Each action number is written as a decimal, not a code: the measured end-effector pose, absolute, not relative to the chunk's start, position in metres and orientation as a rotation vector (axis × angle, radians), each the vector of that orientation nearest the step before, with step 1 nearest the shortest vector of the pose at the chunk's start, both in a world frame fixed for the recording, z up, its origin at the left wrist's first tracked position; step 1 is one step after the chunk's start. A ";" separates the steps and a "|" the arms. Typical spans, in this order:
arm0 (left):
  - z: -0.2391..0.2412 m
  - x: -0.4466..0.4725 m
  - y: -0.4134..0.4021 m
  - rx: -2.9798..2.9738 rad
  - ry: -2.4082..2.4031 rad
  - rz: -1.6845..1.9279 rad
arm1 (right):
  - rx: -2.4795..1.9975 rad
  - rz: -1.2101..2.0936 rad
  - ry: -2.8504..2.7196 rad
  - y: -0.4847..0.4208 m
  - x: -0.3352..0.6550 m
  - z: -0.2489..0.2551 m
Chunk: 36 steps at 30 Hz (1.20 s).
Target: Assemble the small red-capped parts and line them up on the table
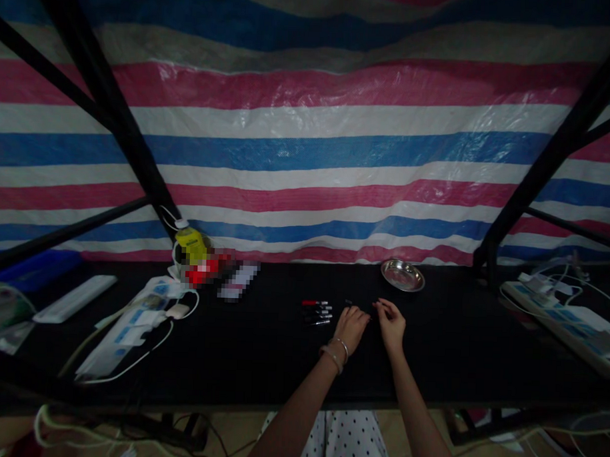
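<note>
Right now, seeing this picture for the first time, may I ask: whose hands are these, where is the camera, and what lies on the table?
No machine here: a person works with bare hands, and the camera sits on their head, looking forward and down. The left hand and right hand are close together on a black table. Beside the left hand lie small pens; behind, a metal dish. Whether the fingers hold something is too small to tell.

Head-worn, facing forward-down — table (261, 347) near
</note>
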<state>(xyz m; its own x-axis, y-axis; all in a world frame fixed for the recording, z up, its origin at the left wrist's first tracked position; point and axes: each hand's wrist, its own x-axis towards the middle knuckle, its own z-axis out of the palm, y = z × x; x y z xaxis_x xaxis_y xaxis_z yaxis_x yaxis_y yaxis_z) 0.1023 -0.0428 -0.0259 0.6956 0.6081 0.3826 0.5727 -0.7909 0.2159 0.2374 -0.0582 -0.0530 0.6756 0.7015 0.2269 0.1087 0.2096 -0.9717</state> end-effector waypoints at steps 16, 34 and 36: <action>-0.032 0.103 -0.045 2.790 1.036 0.882 | -1.280 0.343 -0.732 -0.085 0.207 -0.039; -0.027 0.096 -0.053 2.982 0.727 0.755 | -1.062 0.773 -0.433 -0.079 0.222 -0.047; -0.029 0.096 -0.052 2.992 0.716 0.759 | -1.055 0.818 -0.425 -0.079 0.222 -0.046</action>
<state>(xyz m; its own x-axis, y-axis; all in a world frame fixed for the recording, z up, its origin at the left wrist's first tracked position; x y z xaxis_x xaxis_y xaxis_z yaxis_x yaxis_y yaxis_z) 0.0959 -0.0521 -0.0286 0.7830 0.4204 0.4584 0.4333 -0.8974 0.0829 0.2221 -0.0795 -0.0461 0.6400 0.7655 -0.0662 -0.3857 0.2456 -0.8893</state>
